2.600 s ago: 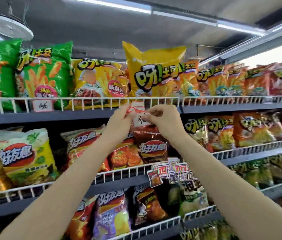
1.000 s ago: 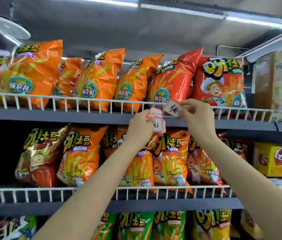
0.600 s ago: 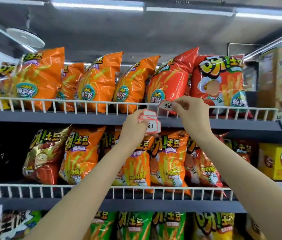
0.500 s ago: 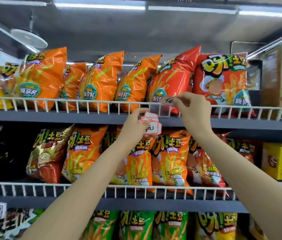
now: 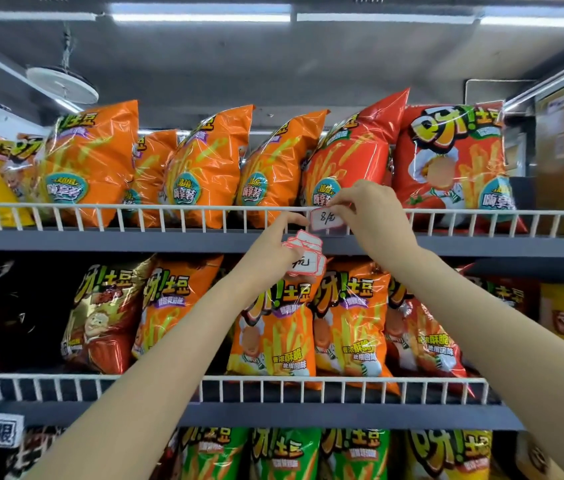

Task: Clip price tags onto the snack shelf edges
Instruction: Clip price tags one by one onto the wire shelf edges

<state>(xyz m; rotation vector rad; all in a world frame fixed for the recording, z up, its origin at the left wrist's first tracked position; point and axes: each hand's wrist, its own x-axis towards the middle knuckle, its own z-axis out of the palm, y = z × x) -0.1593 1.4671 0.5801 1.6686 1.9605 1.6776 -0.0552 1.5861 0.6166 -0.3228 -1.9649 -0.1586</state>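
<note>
The right hand [image 5: 369,216] pinched a white price tag [image 5: 325,219] with a red border, thumb and forefinger curled on its upper right corner, and held it flat against the white wire rail [image 5: 135,216] of the top shelf [image 5: 100,242], at about twelve o'clock from the left hand [image 5: 275,249]. The tag sat just below a red-orange snack bag [image 5: 350,157] and carried handwriting that read roughly "8" and a character. The left hand gripped a small stack of spare tags [image 5: 306,259] in its curled fingers, the stack fanned out toward three o'clock, while its forefinger reached up to the left edge of the tag at the rail; whether it touched could not be told. Orange bags [image 5: 90,161] stood in a row along the top shelf toward nine o'clock, and a red bag [image 5: 453,161] stood at three o'clock of the tag. On the middle shelf [image 5: 273,414], at six o'clock, more orange bags [image 5: 273,327] leaned behind a second wire rail [image 5: 273,388], with green bags [image 5: 284,455] on the level beneath
</note>
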